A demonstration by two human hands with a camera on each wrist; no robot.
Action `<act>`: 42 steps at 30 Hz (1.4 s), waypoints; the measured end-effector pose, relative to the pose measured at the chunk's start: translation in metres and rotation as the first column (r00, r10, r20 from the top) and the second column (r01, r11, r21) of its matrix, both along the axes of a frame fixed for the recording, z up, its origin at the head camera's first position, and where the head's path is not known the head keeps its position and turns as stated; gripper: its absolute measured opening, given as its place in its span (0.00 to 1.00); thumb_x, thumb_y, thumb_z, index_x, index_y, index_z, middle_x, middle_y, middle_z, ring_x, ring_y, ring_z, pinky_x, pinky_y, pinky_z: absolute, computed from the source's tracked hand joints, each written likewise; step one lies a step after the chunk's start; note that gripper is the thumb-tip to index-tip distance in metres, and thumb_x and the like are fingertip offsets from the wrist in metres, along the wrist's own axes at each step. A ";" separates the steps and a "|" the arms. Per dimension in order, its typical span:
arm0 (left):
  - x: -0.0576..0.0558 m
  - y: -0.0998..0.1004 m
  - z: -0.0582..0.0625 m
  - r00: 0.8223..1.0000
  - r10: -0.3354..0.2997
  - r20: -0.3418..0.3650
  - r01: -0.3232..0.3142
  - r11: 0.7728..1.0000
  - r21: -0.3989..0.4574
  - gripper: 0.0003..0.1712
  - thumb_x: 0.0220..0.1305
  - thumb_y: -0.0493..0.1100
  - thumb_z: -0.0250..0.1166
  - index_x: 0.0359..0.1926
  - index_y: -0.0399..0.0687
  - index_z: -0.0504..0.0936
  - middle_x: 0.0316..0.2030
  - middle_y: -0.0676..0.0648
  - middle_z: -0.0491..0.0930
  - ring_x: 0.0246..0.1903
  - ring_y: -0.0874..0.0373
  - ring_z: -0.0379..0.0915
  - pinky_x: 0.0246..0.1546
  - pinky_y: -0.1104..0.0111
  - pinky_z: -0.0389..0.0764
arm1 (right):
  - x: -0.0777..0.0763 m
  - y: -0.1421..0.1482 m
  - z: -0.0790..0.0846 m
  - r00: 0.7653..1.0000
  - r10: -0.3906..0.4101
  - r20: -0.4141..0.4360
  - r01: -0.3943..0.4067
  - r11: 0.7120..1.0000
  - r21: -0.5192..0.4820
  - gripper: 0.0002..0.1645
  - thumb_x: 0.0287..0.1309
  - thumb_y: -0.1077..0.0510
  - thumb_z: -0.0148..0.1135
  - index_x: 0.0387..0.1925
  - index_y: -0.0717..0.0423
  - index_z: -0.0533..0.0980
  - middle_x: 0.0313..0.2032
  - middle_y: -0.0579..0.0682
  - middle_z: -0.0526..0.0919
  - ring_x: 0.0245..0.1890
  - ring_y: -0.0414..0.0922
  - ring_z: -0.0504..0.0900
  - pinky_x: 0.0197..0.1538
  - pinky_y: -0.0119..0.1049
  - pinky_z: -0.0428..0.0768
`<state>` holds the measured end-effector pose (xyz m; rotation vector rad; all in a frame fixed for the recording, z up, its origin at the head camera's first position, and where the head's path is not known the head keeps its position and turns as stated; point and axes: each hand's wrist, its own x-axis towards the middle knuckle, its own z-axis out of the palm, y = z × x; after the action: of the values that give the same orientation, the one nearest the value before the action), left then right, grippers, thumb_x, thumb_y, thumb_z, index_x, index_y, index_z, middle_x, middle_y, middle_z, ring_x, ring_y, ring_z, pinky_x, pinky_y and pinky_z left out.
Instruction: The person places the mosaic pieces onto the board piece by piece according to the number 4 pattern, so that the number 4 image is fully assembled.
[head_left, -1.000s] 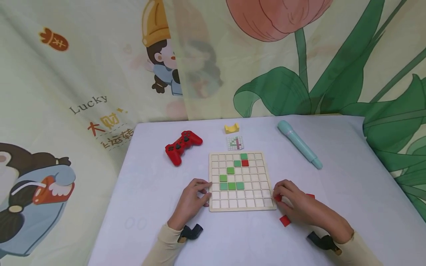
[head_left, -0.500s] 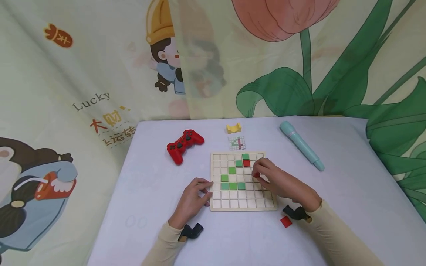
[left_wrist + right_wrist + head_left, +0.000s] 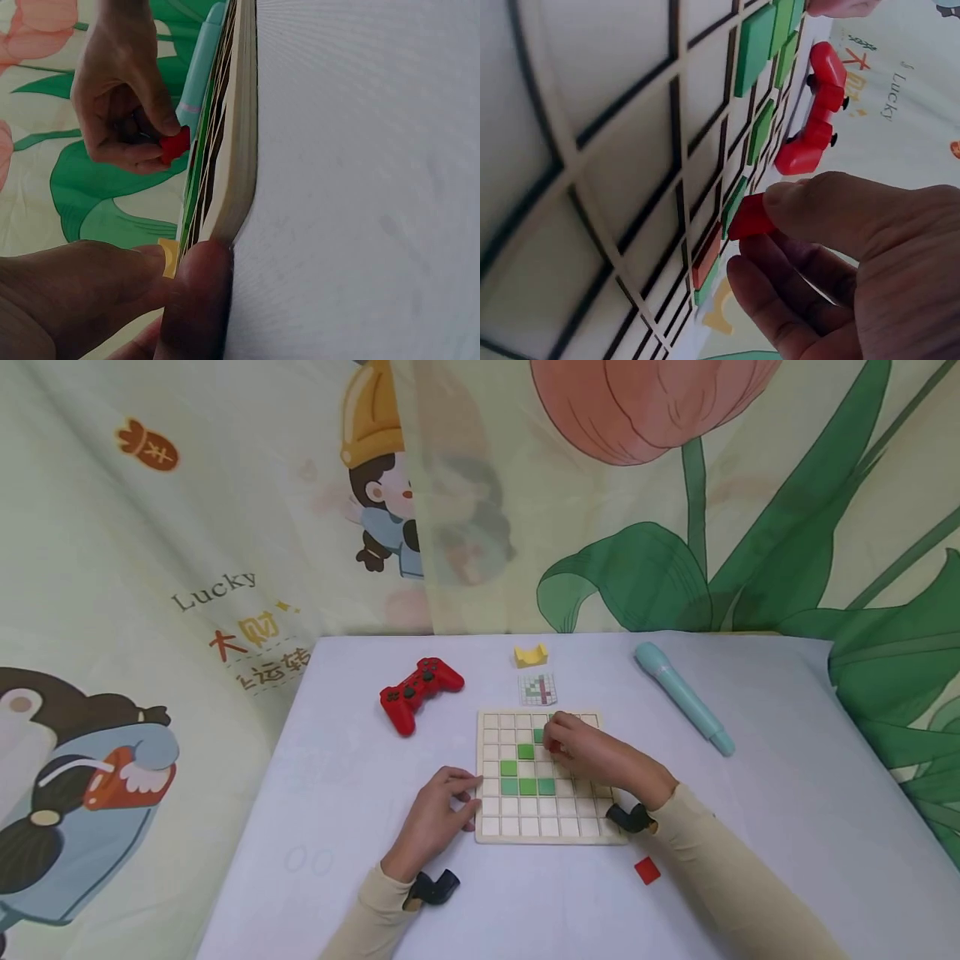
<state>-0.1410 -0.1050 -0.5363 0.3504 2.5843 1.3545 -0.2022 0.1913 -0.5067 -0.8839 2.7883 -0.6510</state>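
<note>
A pale square grid board (image 3: 551,830) lies on the table with several green tiles (image 3: 528,787) set in its cells. My left hand (image 3: 429,817) touches the board's left edge with fingers and thumb. Over the upper middle of the grid, my right hand (image 3: 600,756) pinches a red tile (image 3: 751,217) between thumb and fingers. That tile is tilted, close above the cells beside a green tile. Another red tile (image 3: 707,255) sits in the board, hidden by the right hand in the head view. One loose red tile (image 3: 647,870) lies off the board's lower right corner.
Behind the board are a small printed pattern card (image 3: 537,689) and a yellow curved block (image 3: 531,655). A red game controller (image 3: 420,695) lies at back left, a turquoise toy microphone (image 3: 684,697) at back right. A printed curtain (image 3: 480,602) hangs behind the table.
My right hand has carried the red tile from the board's right edge up and left over the upper grid. My left hand stays at the left edge. The view has shifted slightly.
</note>
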 end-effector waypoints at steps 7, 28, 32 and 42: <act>0.000 0.001 0.001 1.000 -0.008 0.001 0.008 1.000 -0.006 0.22 0.67 0.32 0.71 0.62 0.34 0.85 0.58 0.41 0.79 0.41 0.59 0.79 0.28 0.76 0.86 | 0.002 0.002 -0.006 0.998 0.013 -0.065 -0.010 0.998 0.057 0.09 0.66 0.65 0.72 0.42 0.50 0.82 0.44 0.44 0.80 0.43 0.40 0.74 0.48 0.34 0.84; 0.003 0.001 -0.002 1.000 0.004 0.016 -0.004 1.000 -0.005 0.22 0.68 0.32 0.71 0.62 0.35 0.85 0.57 0.40 0.78 0.24 0.66 0.79 0.27 0.75 0.85 | 0.003 0.008 -0.011 0.994 0.040 -0.104 -0.034 0.998 0.054 0.08 0.66 0.65 0.72 0.38 0.49 0.83 0.41 0.44 0.79 0.43 0.40 0.74 0.48 0.34 0.84; 0.003 0.000 -0.004 1.000 0.001 0.012 -0.001 1.000 -0.001 0.22 0.68 0.32 0.71 0.62 0.34 0.85 0.57 0.40 0.78 0.25 0.67 0.79 0.27 0.75 0.85 | 0.002 0.008 -0.011 0.995 0.039 -0.088 -0.033 0.997 0.066 0.08 0.66 0.65 0.72 0.38 0.48 0.82 0.39 0.42 0.78 0.41 0.38 0.73 0.46 0.32 0.83; 0.002 0.001 -0.001 1.000 -0.003 0.000 0.003 1.000 -0.006 0.22 0.68 0.32 0.71 0.62 0.34 0.85 0.57 0.39 0.78 0.26 0.67 0.79 0.27 0.76 0.85 | 0.009 0.015 0.001 1.000 -0.020 0.017 0.019 0.998 0.053 0.11 0.69 0.59 0.70 0.51 0.51 0.82 0.47 0.45 0.83 0.47 0.41 0.78 0.52 0.35 0.87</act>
<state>-0.1392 -0.1038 -0.5370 0.3528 2.5866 1.3453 -0.1927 0.2058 -0.5055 -0.8376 2.7878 -0.5816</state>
